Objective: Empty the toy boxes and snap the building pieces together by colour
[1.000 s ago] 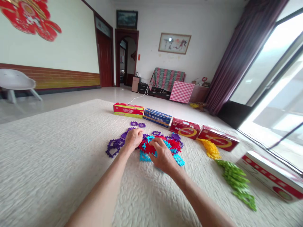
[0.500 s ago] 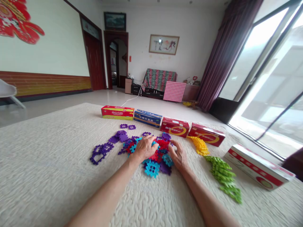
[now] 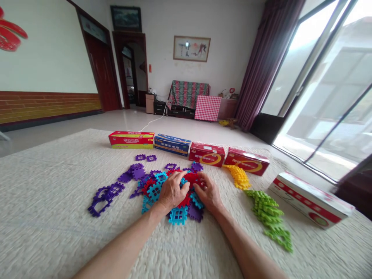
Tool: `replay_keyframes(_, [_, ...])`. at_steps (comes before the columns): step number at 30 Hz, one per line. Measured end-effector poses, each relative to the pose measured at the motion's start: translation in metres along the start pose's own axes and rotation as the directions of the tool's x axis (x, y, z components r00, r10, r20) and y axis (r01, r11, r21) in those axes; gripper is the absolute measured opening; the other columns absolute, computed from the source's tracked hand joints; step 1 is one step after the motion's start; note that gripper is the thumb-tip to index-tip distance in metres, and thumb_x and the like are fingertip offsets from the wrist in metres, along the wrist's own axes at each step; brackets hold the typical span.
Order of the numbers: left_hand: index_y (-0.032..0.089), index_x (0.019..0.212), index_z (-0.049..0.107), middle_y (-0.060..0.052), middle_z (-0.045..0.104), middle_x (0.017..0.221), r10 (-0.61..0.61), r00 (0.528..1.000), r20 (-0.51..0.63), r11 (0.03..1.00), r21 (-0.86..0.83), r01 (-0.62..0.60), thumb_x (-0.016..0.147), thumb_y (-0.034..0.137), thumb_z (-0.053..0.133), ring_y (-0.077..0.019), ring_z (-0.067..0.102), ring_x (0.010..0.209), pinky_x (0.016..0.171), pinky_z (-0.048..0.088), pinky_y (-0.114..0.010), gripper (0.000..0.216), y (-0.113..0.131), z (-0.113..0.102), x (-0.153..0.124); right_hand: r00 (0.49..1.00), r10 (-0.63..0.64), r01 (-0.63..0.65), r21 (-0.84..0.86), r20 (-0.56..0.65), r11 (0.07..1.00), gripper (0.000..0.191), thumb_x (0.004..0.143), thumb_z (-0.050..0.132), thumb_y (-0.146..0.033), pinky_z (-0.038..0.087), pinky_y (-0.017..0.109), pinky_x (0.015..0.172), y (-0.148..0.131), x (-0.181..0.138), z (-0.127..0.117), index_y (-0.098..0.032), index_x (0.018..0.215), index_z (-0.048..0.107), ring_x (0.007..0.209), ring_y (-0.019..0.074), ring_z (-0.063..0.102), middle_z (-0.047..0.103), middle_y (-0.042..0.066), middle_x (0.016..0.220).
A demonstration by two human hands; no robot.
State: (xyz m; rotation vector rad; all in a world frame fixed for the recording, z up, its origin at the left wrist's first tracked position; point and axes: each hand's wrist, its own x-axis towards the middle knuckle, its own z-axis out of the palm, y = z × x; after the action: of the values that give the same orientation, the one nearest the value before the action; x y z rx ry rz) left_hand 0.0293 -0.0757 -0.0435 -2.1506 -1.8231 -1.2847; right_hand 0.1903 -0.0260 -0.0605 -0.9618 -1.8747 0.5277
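A heap of red, blue and purple interlocking plastic tiles (image 3: 154,188) lies on a cream mat (image 3: 52,217). Both my hands rest on top of the heap. My left hand (image 3: 171,192) has its fingers curled down over red tiles (image 3: 192,178) at the middle. My right hand (image 3: 208,192) sits close beside it, fingers bent round the same red tiles from the right. A blue grid tile (image 3: 178,215) lies just in front of my left wrist. What is under my palms is hidden.
Chained purple tiles (image 3: 104,193) lie to the left, a yellow pile (image 3: 238,176) and a green pile (image 3: 269,215) to the right. Behind stand several boxes: red-yellow (image 3: 130,139), blue (image 3: 172,144), two red (image 3: 207,154), (image 3: 246,161); a white-red box (image 3: 310,199) sits at the right.
The view has swung to the right and down. My hands have drawn together over the red tiles at the heap's middle; the right hand moved in from the heap's right edge.
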Motion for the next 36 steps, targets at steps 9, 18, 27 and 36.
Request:
replay_keyframes(9, [0.020,0.091,0.068,-0.006,0.068,0.090,-0.102,0.993,0.057,0.994,0.038,0.100,0.086,0.035,0.053,-0.0201,0.064,0.088,0.085,0.050,-0.033,0.023,-0.013,-0.016,0.008,0.982,-0.056,0.047,0.055,0.181,0.997,0.026,0.082,0.057,-0.029,0.052,0.031,0.073,-0.018,-0.008,-0.004,-0.020,0.106,0.061,0.079,0.0168,0.064,0.069,0.004,0.092])
replay_keyframes(18, [0.020,0.093,0.068,-0.006,0.067,0.093,-0.011,0.998,0.060,0.999,0.034,0.009,0.088,0.033,0.051,-0.0201,0.062,0.092,0.087,0.049,-0.033,0.022,-0.014,-0.011,0.004,0.990,0.028,-0.063,-0.254,-0.136,0.965,0.021,0.084,0.048,-0.023,0.047,0.035,0.085,0.003,0.016,-0.014,-0.019,0.097,0.064,0.092,0.0201,0.060,0.064,0.008,0.097])
replay_keyframes(27, [0.022,0.094,0.068,-0.005,0.067,0.094,-0.015,0.997,0.074,0.998,0.055,0.010,0.088,0.033,0.050,-0.0201,0.062,0.093,0.088,0.049,-0.033,0.021,-0.016,-0.008,0.005,0.996,0.059,-0.030,-0.389,0.062,0.921,0.020,0.085,0.052,-0.030,0.045,0.031,0.081,0.016,0.034,-0.021,-0.021,0.082,0.069,0.085,0.0186,0.062,0.068,0.006,0.087])
replay_keyframes(36, [0.021,0.095,0.068,-0.005,0.067,0.095,-0.018,0.997,0.075,0.997,0.071,0.013,0.088,0.032,0.051,-0.0202,0.063,0.092,0.088,0.049,-0.032,0.021,-0.016,-0.006,0.005,0.988,0.154,-0.146,-0.437,-0.018,0.887,0.025,0.084,0.055,-0.040,0.043,0.036,0.088,0.020,0.038,-0.018,-0.021,0.089,0.070,0.096,0.0221,0.060,0.067,0.008,0.098])
